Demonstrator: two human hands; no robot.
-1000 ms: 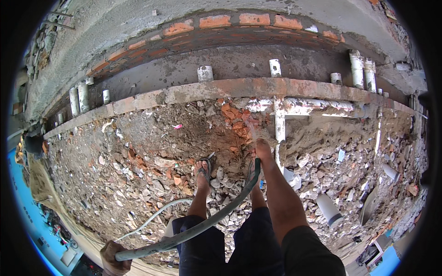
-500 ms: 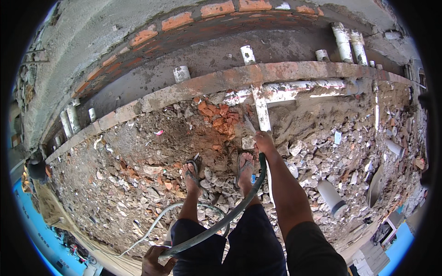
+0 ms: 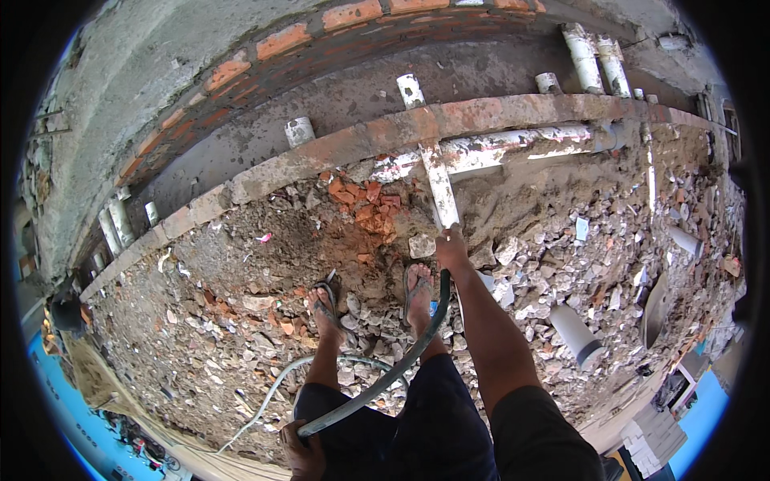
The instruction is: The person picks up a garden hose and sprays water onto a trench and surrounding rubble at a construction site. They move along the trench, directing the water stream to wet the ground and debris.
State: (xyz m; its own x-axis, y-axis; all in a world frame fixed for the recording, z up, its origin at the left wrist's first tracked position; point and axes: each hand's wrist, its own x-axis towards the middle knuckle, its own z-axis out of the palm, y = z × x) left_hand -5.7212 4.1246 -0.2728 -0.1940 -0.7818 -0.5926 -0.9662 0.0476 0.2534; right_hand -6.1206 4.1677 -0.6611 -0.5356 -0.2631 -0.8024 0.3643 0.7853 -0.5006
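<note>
A green hose (image 3: 375,386) runs in a curve across my legs. Near its end my right hand (image 3: 452,250) is closed around it, just over the lower part of a white pipe (image 3: 438,188). A thin whitish streak, apparently water, leaves that hand beside the pipe. Lower down, by my left knee, my left hand (image 3: 303,450) grips the same hose. The white pipe reaches from under a brick ledge (image 3: 345,151) and crosses a thicker, mud-splashed horizontal pipe (image 3: 501,151). Broken orange bricks (image 3: 370,210) lie to the left of it.
Rubble (image 3: 233,321) surrounds my sandalled feet. A loose grey pipe piece (image 3: 576,337) rests at the right. Beyond the ledge runs a trench (image 3: 353,100) with upright pipe stubs (image 3: 298,132). The hose's thinner loop (image 3: 273,389) trails over the stones.
The view has shifted slightly, so the scene sits further left. My left hand has moved right, closer to my knee. The whitish streak has swung from left of the white pipe to close along it.
</note>
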